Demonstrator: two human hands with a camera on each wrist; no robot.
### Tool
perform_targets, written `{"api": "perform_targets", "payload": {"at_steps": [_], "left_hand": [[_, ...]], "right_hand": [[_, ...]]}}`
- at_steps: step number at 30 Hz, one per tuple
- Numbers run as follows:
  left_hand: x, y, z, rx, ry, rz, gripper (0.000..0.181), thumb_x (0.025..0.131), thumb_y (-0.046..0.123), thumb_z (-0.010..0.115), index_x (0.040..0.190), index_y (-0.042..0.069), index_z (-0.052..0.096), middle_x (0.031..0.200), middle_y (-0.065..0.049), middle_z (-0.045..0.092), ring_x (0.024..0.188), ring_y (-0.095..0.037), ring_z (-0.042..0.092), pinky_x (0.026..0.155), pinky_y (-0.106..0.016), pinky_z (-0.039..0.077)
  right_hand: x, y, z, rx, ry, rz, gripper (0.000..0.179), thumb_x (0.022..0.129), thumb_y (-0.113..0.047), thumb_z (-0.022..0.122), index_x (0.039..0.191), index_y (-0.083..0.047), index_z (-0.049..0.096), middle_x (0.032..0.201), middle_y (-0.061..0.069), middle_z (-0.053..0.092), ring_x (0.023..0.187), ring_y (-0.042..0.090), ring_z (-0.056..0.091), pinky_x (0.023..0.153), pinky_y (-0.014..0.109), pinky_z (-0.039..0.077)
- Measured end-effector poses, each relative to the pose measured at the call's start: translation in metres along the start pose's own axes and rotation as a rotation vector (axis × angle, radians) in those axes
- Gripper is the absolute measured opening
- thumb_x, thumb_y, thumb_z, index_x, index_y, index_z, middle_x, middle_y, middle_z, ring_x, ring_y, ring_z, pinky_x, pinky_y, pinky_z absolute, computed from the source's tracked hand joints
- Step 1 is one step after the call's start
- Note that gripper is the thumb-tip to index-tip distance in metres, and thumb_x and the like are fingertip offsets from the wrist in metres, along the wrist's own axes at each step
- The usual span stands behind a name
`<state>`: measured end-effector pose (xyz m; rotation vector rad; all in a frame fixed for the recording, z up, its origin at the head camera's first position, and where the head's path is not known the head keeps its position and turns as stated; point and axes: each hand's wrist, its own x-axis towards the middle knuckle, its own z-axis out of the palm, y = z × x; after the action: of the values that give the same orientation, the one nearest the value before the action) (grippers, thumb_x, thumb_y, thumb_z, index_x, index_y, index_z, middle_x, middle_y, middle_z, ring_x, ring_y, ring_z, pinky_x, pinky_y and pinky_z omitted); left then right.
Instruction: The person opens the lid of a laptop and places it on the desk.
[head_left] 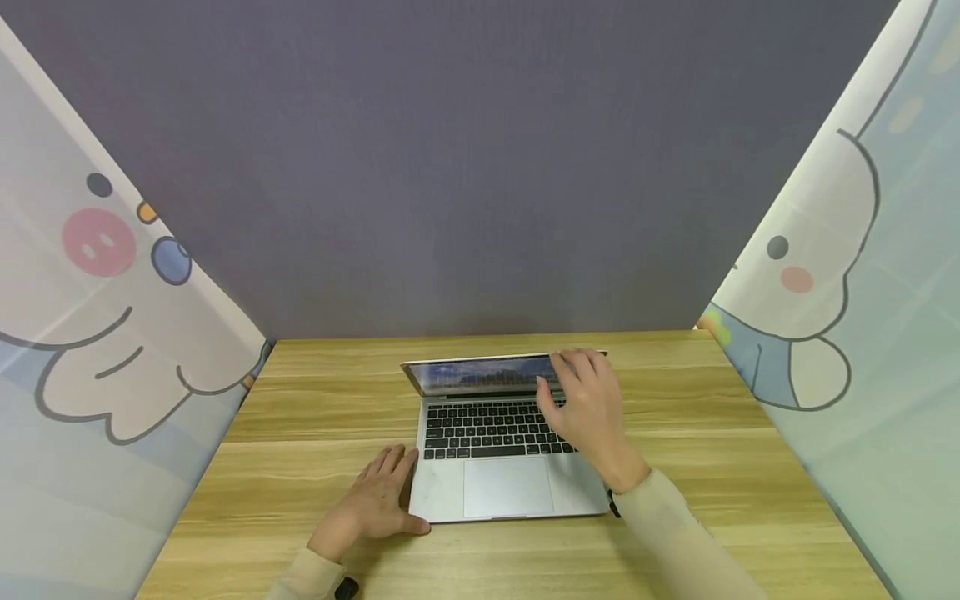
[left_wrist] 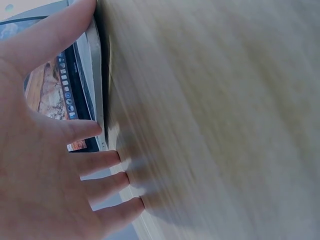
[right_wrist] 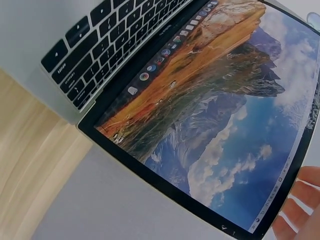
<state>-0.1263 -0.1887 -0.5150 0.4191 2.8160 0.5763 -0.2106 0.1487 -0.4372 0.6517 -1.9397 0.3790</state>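
Observation:
A silver laptop (head_left: 507, 487) lies unfolded on the wooden table. Its lid stands steeply raised, and the lit screen (right_wrist: 200, 115) displays a mountain picture with a row of icons. At the laptop's front left corner, my left hand (head_left: 378, 500) rests with fingers spread. The thumb lies by the front edge and the fingers along the left side. In the left wrist view, these fingertips (left_wrist: 122, 178) reach the wood. My right hand (head_left: 592, 404) touches the lid's top edge near the right corner, thumb apart in front of the screen. Its fingertips (right_wrist: 295, 207) meet the lid's edge; whether they wrap behind is unclear.
The wooden table (head_left: 315, 400) extends on both sides of the laptop. A plain grey panel (head_left: 480, 167) rises behind it. Cloths with cartoon animals, a left cloth (head_left: 45, 292) and a right cloth (head_left: 885, 333), border the sides.

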Motion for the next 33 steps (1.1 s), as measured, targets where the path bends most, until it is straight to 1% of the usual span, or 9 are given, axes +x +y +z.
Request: {"api": "perform_targets", "payload": {"at_steps": [4,10,17,19,23,28,33], "left_hand": [[0.000,0.000,-0.001,0.002,-0.004,-0.002,0.118,0.067,0.059,0.087,0.155,0.000,0.035,0.158,-0.032,0.029,0.146,-0.054,0.024,0.115,-0.069,0.023],[-0.002,0.002,-0.002,-0.012,-0.013,-0.008,0.118,0.067,0.060,0.087,0.155,-0.001,0.036,0.158,-0.032,0.029,0.146,-0.054,0.024,0.115,-0.069,0.023],[0.000,0.001,-0.002,-0.001,-0.012,-0.015,0.118,0.067,0.060,0.087,0.155,0.000,0.036,0.159,-0.031,0.029,0.146,-0.053,0.023,0.116,-0.068,0.023],[0.000,0.001,-0.001,-0.003,-0.012,-0.014,0.118,0.067,0.060,0.087,0.155,0.000,0.036,0.159,-0.031,0.028,0.146,-0.053,0.023,0.116,-0.068,0.023],[0.000,0.001,0.000,-0.008,-0.013,-0.012,0.118,0.067,0.060,0.087,0.155,0.000,0.036,0.159,-0.030,0.029,0.146,-0.053,0.024,0.116,-0.067,0.023],[-0.001,0.000,0.001,-0.007,-0.009,-0.008,0.117,0.068,0.060,0.087,0.155,0.000,0.036,0.158,-0.030,0.030,0.146,-0.053,0.024,0.116,-0.068,0.024],[-0.001,0.001,0.000,-0.005,-0.002,-0.004,0.117,0.068,0.060,0.087,0.155,0.000,0.037,0.158,-0.031,0.030,0.146,-0.053,0.024,0.115,-0.068,0.024]], "right_hand": [[0.002,0.004,0.003,-0.012,-0.032,-0.005,0.038,0.085,-0.026,0.066,0.104,0.006,0.075,0.097,0.021,0.068,0.090,0.043,0.062,0.080,0.055,0.053],[0.007,0.010,0.007,-0.032,-0.051,-0.018,0.044,0.090,-0.031,0.059,0.106,0.007,0.074,0.098,0.021,0.067,0.089,0.042,0.060,0.079,0.054,0.053],[0.014,0.016,0.012,-0.027,-0.110,-0.012,0.051,0.094,-0.036,0.053,0.112,0.007,0.073,0.104,0.021,0.067,0.094,0.042,0.059,0.087,0.055,0.051],[0.016,0.018,0.013,-0.023,-0.125,-0.007,0.052,0.094,-0.036,0.053,0.113,0.007,0.072,0.105,0.022,0.067,0.095,0.043,0.059,0.089,0.056,0.051],[0.019,0.021,0.016,-0.026,-0.141,-0.007,0.051,0.091,-0.035,0.055,0.114,0.008,0.072,0.106,0.023,0.068,0.095,0.043,0.060,0.090,0.056,0.051],[0.022,0.026,0.021,-0.048,-0.149,-0.016,0.050,0.092,-0.034,0.056,0.113,0.008,0.072,0.105,0.022,0.068,0.094,0.041,0.060,0.085,0.054,0.051],[0.027,0.030,0.027,-0.052,-0.136,-0.011,0.047,0.093,-0.033,0.060,0.111,0.008,0.073,0.103,0.021,0.068,0.090,0.040,0.059,0.082,0.053,0.051]]}}
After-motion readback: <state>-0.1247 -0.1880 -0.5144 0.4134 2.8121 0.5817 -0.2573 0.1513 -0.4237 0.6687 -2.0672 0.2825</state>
